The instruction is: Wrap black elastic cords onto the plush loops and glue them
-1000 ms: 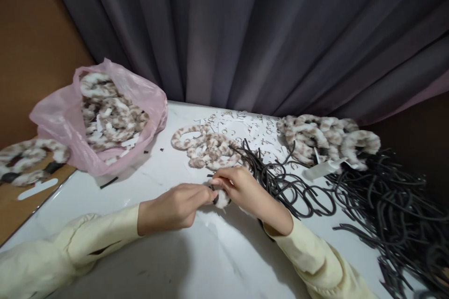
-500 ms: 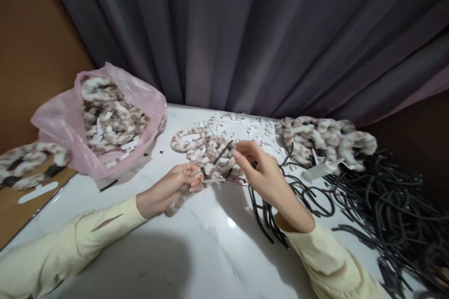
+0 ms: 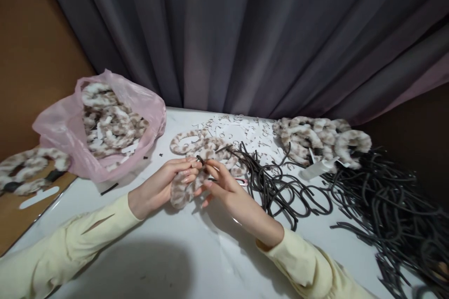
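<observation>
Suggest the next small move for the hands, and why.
Probably hold the spotted fluffy piece steady with the left hand and gently adjust the short black cord end with the right hand. Both hands meet around that end, and the fluffy piece shows just below; how the two join is hidden.

this looks like a small handcraft workspace, though whether in a home or a workshop is unclear: a white marbled table (image 3: 217, 261) before a grey curtain (image 3: 210, 37) bears loose black cords (image 3: 389, 215), scattered scraps (image 3: 242, 127) and a pink plastic bag (image 3: 59, 119) of furry rings (image 3: 121, 124).
</observation>
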The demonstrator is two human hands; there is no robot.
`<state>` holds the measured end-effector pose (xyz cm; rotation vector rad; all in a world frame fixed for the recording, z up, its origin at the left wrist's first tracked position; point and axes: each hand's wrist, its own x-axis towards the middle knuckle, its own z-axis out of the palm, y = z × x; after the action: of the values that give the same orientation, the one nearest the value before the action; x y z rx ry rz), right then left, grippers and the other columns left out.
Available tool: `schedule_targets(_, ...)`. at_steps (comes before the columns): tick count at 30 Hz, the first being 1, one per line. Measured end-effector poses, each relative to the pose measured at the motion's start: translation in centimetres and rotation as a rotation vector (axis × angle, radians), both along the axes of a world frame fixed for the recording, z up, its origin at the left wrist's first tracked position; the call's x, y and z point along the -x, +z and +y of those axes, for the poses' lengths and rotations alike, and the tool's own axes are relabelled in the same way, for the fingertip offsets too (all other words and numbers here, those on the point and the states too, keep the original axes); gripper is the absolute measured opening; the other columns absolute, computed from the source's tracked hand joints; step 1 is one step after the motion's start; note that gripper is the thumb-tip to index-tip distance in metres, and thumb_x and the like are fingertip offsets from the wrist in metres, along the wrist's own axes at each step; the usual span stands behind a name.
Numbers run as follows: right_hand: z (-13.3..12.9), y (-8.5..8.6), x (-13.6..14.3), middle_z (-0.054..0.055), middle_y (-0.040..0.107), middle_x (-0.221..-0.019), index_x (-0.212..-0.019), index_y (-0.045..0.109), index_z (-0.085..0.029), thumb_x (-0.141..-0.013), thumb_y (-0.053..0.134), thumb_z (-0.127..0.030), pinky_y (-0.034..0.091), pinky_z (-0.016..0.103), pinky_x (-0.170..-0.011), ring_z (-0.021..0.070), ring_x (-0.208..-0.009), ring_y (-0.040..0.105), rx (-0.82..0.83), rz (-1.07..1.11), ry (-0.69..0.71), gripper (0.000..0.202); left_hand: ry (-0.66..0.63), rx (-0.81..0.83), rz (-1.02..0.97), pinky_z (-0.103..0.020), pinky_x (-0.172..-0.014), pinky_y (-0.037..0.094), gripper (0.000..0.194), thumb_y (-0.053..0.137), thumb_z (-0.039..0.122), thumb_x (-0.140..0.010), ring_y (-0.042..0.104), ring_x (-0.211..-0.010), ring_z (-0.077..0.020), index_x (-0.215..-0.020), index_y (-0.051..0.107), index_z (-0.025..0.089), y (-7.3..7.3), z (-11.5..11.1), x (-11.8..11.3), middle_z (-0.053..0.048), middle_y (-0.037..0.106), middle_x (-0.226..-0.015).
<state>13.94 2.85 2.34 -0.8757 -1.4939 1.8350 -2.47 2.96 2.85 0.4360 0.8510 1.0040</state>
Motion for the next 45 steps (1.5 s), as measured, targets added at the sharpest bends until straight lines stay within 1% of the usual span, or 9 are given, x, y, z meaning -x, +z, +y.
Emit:
schedule_targets(3,0.0,0.4,0.1,0.007,0.057,-0.104,-0.109,0.048,-0.018,-0.086,0.049,-0.022,0.045,0.02,-0.054,0.0082,-0.062,0.053,-0.02,-0.005,-0.056,0.024,0.001,-0.134,0.091,-0.012,-0.046,0.04,0.005,0.058,0.012,-0.079,0.041,-0.046,-0.0023,-0.077,0.054,0.011,0.2,-0.5,-0.2,0.004,0.048,-0.063)
schedule_targets(6,0.1,0.8,-0.4,-0.005,0.043,-0.057,-0.075,0.052,-0.015,-0.085,0.053,-0.031,0.03,0.018,-0.044,0.006,-0.046,0.035,-0.044,-0.08,-0.046,0.019,-0.045,-0.355,0.378,-0.012,-0.043,0.034,0.011,0.056,0.024,-0.084,0.04,-0.045,-0.0025,-0.083,0.051,0.015,0.4,-1.4,-0.4,0.005,0.049,-0.061)
schedule_targets(11,0.1,1.8,-1.1,-0.005,0.037,-0.05,-0.057,0.046,-0.015,-0.085,0.051,-0.033,0.023,0.02,-0.045,0.0061,-0.047,0.03,-0.149,-0.203,-0.041,0.034,0.149,-1.081,1.166,-0.017,-0.052,0.045,0.006,0.055,0.017,-0.084,0.061,-0.065,-0.0105,-0.088,0.05,0.018,-0.6,-2.4,0.2,-0.001,0.064,-0.076)
schedule_targets(14,-0.1,2.7,-1.2,-0.005,0.038,-0.05,-0.055,0.044,-0.015,-0.085,0.05,-0.028,0.025,0.02,-0.047,0.0065,-0.048,0.032,-0.226,-0.252,-0.018,0.033,0.234,-1.58,1.354,-0.02,-0.064,0.052,0.018,0.054,0.007,-0.081,0.065,-0.079,-0.0146,-0.096,0.051,0.017,-1.5,-2.2,1.0,-0.007,0.067,-0.088)
schedule_targets(17,-0.2,3.3,-1.4,-0.005,0.041,-0.053,-0.062,0.051,-0.015,-0.085,0.049,-0.023,0.026,0.021,-0.048,0.0069,-0.049,0.033,-0.329,-0.292,-0.026,0.024,0.259,-1.766,1.421,-0.022,-0.074,0.054,0.025,0.055,0.004,-0.08,0.065,-0.087,-0.017,-0.102,0.05,0.014,-1.7,-1.9,1.5,-0.009,0.067,-0.088)
schedule_targets(23,-0.1,2.8,-1.9,-0.008,0.038,-0.052,-0.092,0.052,-0.015,-0.086,0.049,-0.021,0.027,0.02,-0.048,0.0077,-0.048,0.033,-0.379,-0.29,-0.059,0.009,0.265,-1.734,1.471,-0.018,-0.074,0.054,0.016,0.054,0.005,-0.082,0.066,-0.082,-0.0136,-0.094,0.05,0.014,-1.2,-1.7,1.5,-0.008,0.067,-0.086)
schedule_targets(27,-0.1,2.3,-1.9,-0.01,0.032,-0.051,-0.127,0.036,-0.019,-0.089,0.048,-0.028,0.025,0.02,-0.046,0.0084,-0.046,0.029,-0.468,-0.259,-0.071,0.041,0.19,-1.681,1.427,-0.02,-0.074,0.054,0.02,0.049,0.006,-0.084,0.066,-0.087,-0.0151,-0.102,0.049,0.014,-1.4,-1.7,1.4,-0.009,0.067,-0.09)
schedule_targets(38,0.2,1.0,-1.0,-0.006,0.042,-0.057,-0.09,0.05,-0.016,-0.092,0.042,-0.029,0.03,0.019,-0.051,0.0077,-0.05,0.037,-0.498,-0.245,-0.06,0.016,0.12,-1.151,1.042,-0.023,-0.063,0.049,0.008,0.048,0.018,-0.087,0.061,-0.072,-0.0135,-0.094,0.05,0.019,-1.7,-3.0,-0.4,-0.005,0.061,-0.084)
schedule_targets(45,0.7,1.3,-1.1,-0.003,0.045,-0.06,-0.089,0.05,-0.017,-0.092,0.036,-0.026,0.03,0.022,-0.052,0.011,-0.052,0.041,-0.609,-0.337,-0.168,0.017,0.296,-0.723,1.082,-0.02,-0.054,0.042,0.021,0.055,0.038,-0.082,0.056,-0.067,-0.0125,-0.087,0.048,0.02,-0.1,-1.9,-3.6,0.0,0.055,-0.076)
